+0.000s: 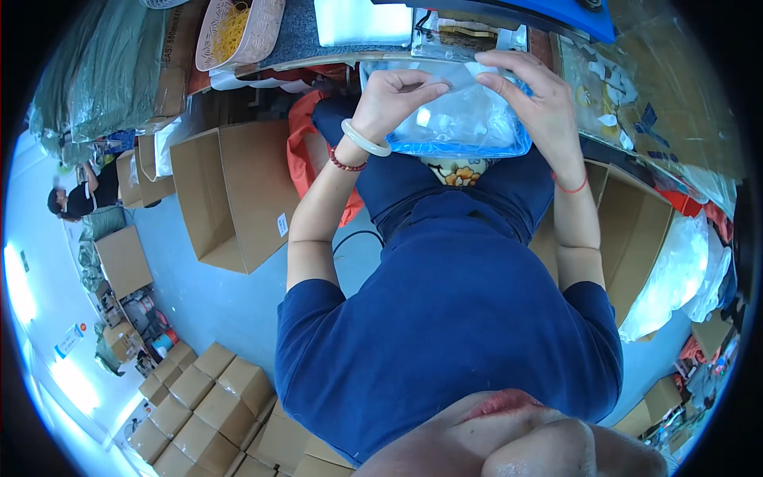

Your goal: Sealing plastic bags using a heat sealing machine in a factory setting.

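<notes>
My left hand (397, 99) is closed, thumb against fingers, on a small clear plastic bag (456, 76). The see-through film spans the gap toward my right hand (537, 102). That hand's thumb and forefinger are apart, with the thumb tip at or close to the film's edge. Whether its other fingers touch the film is hard to make out. Below both hands, a blue-rimmed bin (461, 149) rests at my lap, with a heap of clear plastic bags (469, 119) inside.
Ahead is a worktable holding a pink basket (262, 32) of yellow rubber bands and a white stack (362, 24). Open cardboard boxes (246, 187) stand on both sides of me. Closed cartons (211, 409) are piled at the lower left. Another person (95, 191) is at the far left.
</notes>
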A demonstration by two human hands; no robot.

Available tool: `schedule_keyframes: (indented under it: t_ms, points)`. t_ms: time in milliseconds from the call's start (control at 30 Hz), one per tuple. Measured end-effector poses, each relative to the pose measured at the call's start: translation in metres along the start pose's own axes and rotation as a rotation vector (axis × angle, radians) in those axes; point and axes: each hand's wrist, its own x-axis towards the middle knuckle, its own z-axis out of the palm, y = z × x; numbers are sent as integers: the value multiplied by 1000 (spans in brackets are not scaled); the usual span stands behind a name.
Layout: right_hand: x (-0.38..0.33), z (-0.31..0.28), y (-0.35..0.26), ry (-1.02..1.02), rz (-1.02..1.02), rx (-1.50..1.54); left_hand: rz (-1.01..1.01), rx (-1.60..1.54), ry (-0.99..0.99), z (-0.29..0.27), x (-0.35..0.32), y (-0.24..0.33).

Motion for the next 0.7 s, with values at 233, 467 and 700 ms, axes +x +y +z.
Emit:
schedule_keyframes:
  t_ms: [233, 467, 700]
  points:
    - [17, -9, 19, -358, 282, -75, -360, -451, -376, 10, 13, -22]
    - [-19, -46, 97, 109, 316, -706, -336, -916, -144, 33, 70, -47]
    - [-30, -45, 177, 225, 268, -944, -274, -601, -131, 22, 60, -48]
